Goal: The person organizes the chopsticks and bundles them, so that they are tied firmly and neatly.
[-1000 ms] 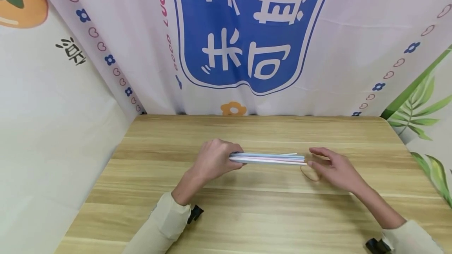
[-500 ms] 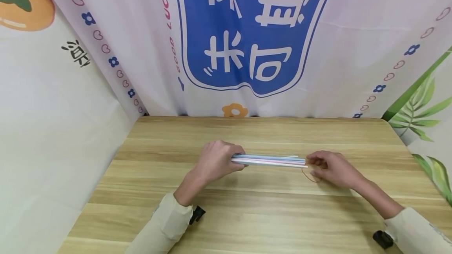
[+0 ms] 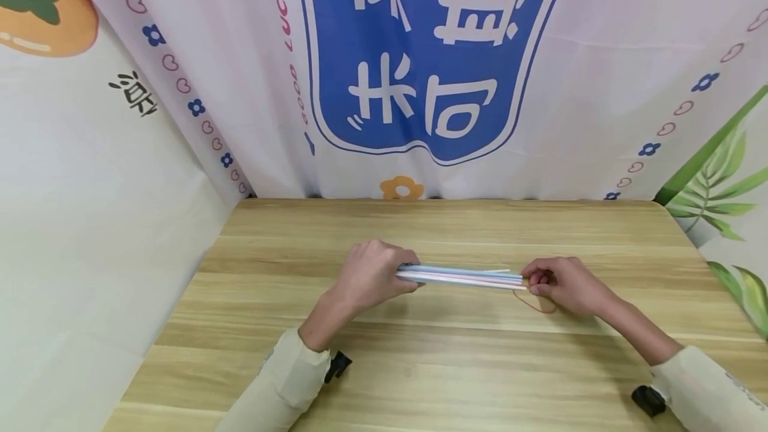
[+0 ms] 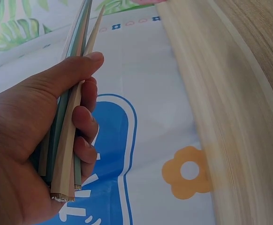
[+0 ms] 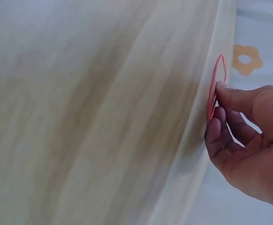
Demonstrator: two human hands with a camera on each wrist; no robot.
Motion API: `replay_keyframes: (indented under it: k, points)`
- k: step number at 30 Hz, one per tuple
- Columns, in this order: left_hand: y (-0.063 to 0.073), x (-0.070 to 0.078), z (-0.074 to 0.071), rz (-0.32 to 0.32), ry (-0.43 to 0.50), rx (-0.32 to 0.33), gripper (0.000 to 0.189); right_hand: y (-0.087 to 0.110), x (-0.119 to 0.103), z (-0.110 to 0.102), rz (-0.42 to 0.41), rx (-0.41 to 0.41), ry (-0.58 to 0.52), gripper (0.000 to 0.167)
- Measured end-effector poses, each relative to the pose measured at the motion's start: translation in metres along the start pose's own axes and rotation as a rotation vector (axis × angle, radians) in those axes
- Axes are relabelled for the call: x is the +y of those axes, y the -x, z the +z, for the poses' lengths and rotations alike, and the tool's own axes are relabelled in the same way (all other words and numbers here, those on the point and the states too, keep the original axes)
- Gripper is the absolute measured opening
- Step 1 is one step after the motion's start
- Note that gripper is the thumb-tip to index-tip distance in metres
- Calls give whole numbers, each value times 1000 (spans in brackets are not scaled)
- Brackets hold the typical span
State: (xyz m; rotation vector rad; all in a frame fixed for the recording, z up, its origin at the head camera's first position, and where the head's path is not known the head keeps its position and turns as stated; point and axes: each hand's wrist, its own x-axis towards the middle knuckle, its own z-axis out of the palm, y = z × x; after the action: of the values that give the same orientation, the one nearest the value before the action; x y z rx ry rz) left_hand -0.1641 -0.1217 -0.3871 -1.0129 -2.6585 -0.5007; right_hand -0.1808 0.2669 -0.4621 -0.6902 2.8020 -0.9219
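Note:
My left hand (image 3: 366, 275) grips a bundle of slim pastel chopsticks (image 3: 462, 277) in blue, pink and white, held level above the table. In the left wrist view the thumb and curled fingers wrap the thicker ends, and the beige and green chopsticks (image 4: 64, 150) taper away upward. Just beyond the bundle's right end, my right hand (image 3: 570, 287) pinches a thin red rubber band (image 5: 212, 96) between thumb and fingers. In the head view the band's loop hangs below the fingertips, close to the chopstick tips. Whether it touches them I cannot tell.
Both hands are over a wood-grain table (image 3: 384, 372). A white cloth with a blue panel (image 3: 420, 112) hangs along its far edge. White sheeting (image 3: 90, 232) stands at the left, and a leaf-printed sheet (image 3: 726, 179) at the right.
My right thumb and fingers have drawn together on the rubber band, whose loop now reaches further right. The left hand keeps its grip on the chopsticks, which tilt slightly down to the right.

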Motion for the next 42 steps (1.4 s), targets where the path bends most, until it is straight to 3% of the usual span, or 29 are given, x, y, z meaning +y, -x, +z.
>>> replay_keyframes:
  k: [6,19,27,42]
  points:
    - [2,1,1,8,7,-1,13,3,-4,-1,-32,-8,-10,14]
    - [1,2,2,14,-7,-4,13,9,-48,-7,-46,194,-193,15]
    - [0,-1,4,-11,-19,-3,13,10,-74,-8,-91,261,-346,16]
    - [1,-5,-1,-79,-29,33,15,22,-100,-10,-190,364,-328,20]
